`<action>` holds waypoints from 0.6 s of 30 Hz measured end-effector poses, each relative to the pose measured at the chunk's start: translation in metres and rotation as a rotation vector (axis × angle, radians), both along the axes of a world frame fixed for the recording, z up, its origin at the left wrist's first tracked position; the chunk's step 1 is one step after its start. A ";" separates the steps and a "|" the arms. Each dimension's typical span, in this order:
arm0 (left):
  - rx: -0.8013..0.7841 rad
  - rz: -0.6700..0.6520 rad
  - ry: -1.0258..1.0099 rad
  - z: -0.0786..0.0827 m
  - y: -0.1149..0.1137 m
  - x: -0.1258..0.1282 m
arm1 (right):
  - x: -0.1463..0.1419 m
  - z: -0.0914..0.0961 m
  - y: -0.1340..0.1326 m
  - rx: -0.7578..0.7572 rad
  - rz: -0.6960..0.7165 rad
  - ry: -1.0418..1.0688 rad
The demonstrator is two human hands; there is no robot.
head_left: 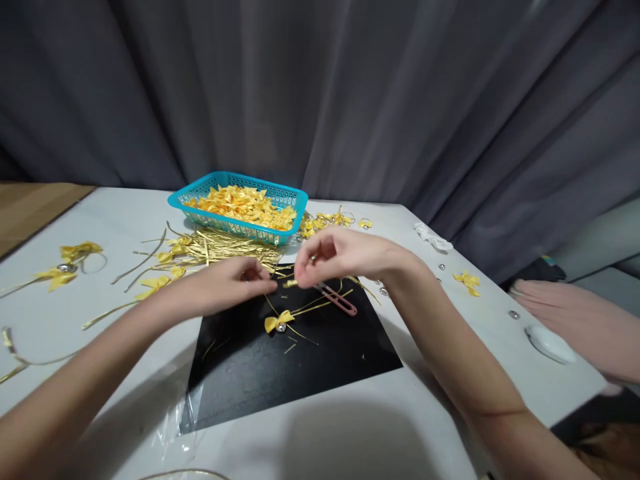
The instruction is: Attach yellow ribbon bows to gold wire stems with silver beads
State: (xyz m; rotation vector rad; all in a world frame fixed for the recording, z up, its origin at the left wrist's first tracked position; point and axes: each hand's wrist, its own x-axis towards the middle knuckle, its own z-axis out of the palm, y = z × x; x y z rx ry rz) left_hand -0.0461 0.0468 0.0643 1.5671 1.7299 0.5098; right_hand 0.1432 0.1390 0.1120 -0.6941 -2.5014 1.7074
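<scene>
My right hand (333, 257) is closed in a pinch above the black mat (290, 373), with a short gold cord piece (291, 284) showing at its fingertips. To its left, my left hand (237, 283) has thumb and fingers drawn together; whatever is between them is too small to make out. Below both hands a yellow ribbon bow (278, 321) with a small silver bell (281, 328) lies on the mat, thin gold cord running from it. A pink-handled tool (341, 300) rests on the mat by my right hand, its far end partly hidden.
A blue basket (177, 200) of yellow bows stands behind a heap of gold cords (230, 248). Finished-looking bows (320, 223) lie beside it, others at left (63, 270). At right are a loose bow (469, 281), a white oval object (550, 343) and another person's pink clothing (575, 323).
</scene>
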 end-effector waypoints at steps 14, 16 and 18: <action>-0.066 -0.206 0.090 -0.042 -0.007 0.016 | 0.013 -0.038 -0.014 -0.073 0.101 -0.250; -0.011 -0.192 0.089 -0.046 -0.013 0.018 | 0.015 -0.035 -0.014 -0.062 0.105 -0.241; 0.099 -0.178 0.113 -0.052 -0.020 0.020 | 0.018 -0.029 -0.014 -0.039 0.102 -0.235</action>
